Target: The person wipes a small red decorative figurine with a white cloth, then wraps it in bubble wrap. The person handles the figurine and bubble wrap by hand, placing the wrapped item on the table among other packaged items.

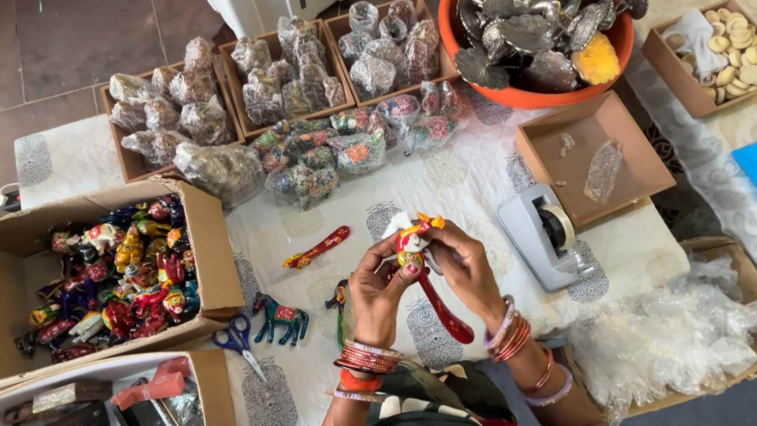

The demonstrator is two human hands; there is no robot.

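Both hands, left [373, 290] and right [466, 265], grip a painted bird [417, 252], steadying it; scissors [238, 339] at nine o'clock.

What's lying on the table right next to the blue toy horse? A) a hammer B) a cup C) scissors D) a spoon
C: blue-handled scissors lie on the table just left of the blue horse, in front of the box of painted toys.

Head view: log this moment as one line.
left hand: holds painted bird figurine | right hand: on same figurine | near: scissors, tape dispenser
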